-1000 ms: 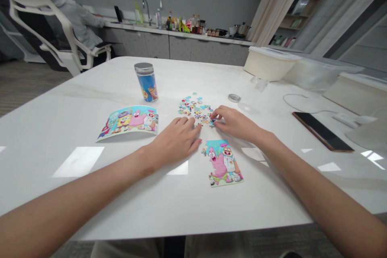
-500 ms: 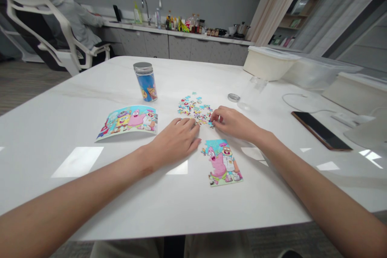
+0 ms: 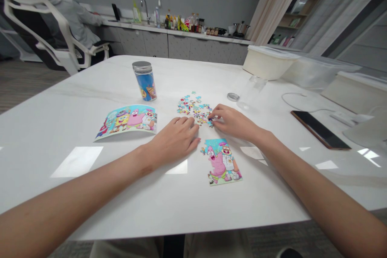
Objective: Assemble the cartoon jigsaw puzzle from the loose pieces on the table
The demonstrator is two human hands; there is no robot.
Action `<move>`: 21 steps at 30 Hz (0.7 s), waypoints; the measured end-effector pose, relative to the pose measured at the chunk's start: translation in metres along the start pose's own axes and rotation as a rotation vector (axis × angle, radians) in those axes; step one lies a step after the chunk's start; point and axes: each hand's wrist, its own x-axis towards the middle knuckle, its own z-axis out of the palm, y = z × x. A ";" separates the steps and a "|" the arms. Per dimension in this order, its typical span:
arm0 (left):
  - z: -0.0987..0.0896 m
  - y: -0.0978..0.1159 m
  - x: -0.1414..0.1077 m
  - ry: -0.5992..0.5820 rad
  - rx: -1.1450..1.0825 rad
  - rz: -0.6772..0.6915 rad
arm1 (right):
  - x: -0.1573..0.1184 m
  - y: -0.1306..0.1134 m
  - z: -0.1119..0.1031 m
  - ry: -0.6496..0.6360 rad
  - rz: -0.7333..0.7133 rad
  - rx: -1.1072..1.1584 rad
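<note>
Noting a loose pile of jigsaw pieces (image 3: pixel 193 109) near the middle of a white table (image 3: pixel 60 129); too many and too small for an exact count. Right hand (image 3: pixel 232 123) lies at the pile's lower right, curled, fingertips (image 3: pixel 212 118) on or just at the pieces; whether it grips one cannot be told from here. Left hand (image 3: pixel 175 139) rests open and relaxed, palm down, just beside the pile's lower edge, nothing held.

Two cartoon pictures lie flat near the hands. One, a joined puzzle section (image 3: pixel 222 161), sits just below the right hand, a loose-looking piece at its upper left edge. The other, a curled picture card (image 3: pixel 125 123), lies left of the left hand (a barcode on its right end).

Two jars: a blue printed jar (image 3: pixel 144 81), capped, beyond the card; a clear jar (image 3: pixel 251 92), uncapped, right of the pile, its metal lid (image 3: pixel 233 96) lying just beside it.

Further right: one phone (image 3: pixel 320 130), face down or dark, one white cable (image 3: pixel 298 98), one white tub (image 3: pixel 269 62), one clear plastic box (image 3: pixel 317 70).

Beyond the table: one seated person (image 3: pixel 75 20) in a white chair (image 3: pixel 60 36), at a counter (image 3: pixel 181 32) crowded with bottles.
</note>
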 end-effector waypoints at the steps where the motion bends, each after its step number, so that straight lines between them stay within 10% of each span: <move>1: 0.000 0.000 0.000 0.002 0.002 0.001 | -0.001 0.000 -0.001 0.003 0.016 0.000; 21: -0.001 0.002 -0.001 0.029 -0.008 -0.023 | -0.001 0.004 0.001 0.001 0.005 0.015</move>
